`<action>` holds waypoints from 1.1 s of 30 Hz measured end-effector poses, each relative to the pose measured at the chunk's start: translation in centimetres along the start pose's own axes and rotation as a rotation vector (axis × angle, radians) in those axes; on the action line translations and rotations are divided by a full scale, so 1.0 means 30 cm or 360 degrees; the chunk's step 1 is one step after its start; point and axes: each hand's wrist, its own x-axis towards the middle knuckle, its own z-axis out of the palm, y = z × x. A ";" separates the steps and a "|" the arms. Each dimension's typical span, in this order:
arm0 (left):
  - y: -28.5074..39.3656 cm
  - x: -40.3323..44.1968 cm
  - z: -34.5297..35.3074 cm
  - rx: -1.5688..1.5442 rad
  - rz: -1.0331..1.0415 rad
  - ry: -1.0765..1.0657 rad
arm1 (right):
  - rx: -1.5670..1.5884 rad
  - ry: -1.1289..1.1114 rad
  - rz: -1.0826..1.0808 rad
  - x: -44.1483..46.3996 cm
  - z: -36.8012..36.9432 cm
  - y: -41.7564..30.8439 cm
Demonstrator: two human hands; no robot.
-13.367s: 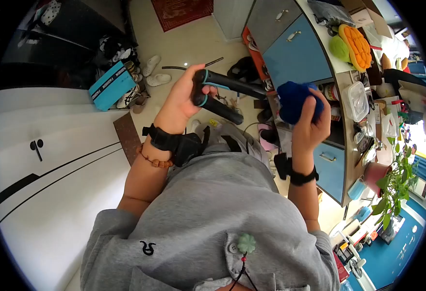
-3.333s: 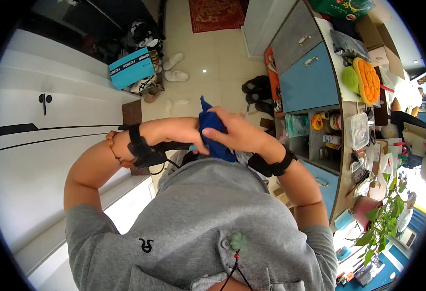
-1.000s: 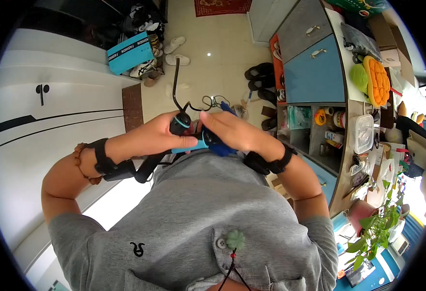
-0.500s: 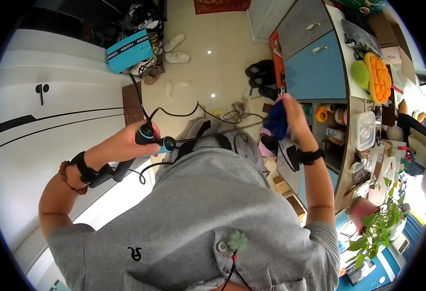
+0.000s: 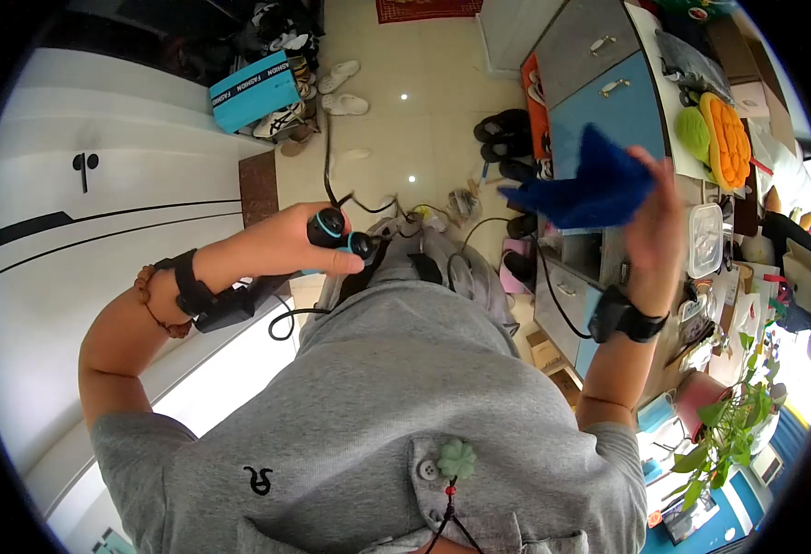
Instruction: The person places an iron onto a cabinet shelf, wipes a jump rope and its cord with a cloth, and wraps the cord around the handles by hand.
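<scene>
Glossy cream floor tiles [image 5: 405, 138] below, a soft, dark blue cloth [image 5: 599, 189] held up in the air.
Blurred, the right hand [image 5: 655, 217] clutches the cloth's right edge; its finger placement cannot be told. The left hand [image 5: 290, 238] is wrapped round two black, cylindrical handles [image 5: 330, 224] ringed in light blue, side by side, a thin black cord [image 5: 328, 157] curling beyond them. Opened out with pointed corners, the cloth hides part of a flat blue cabinet door [image 5: 632, 111] and of the open grey shelf [image 5: 583, 251] under it. Farther out, a cream-topped bench [image 5: 686, 168] carries an orange padded cushion [image 5: 726, 143] and a clear plastic container [image 5: 705, 238]; white slip-on clogs [image 5: 345, 103] stand on the floor near a turquoise cardboard shoebox [image 5: 258, 109].
</scene>
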 end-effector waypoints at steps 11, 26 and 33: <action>0.022 0.011 -0.022 -0.0464 0.0119 0.0080 | 0.0949 -0.0062 -0.0152 0.002 0.150 0.315; 0.016 0.034 -0.003 -0.0480 0.0340 0.0378 | -0.1897 0.0175 -0.1274 0.062 0.058 0.206; -0.018 0.050 0.013 -0.0884 0.0399 0.0497 | -0.0481 0.0352 -0.0089 0.067 0.052 0.187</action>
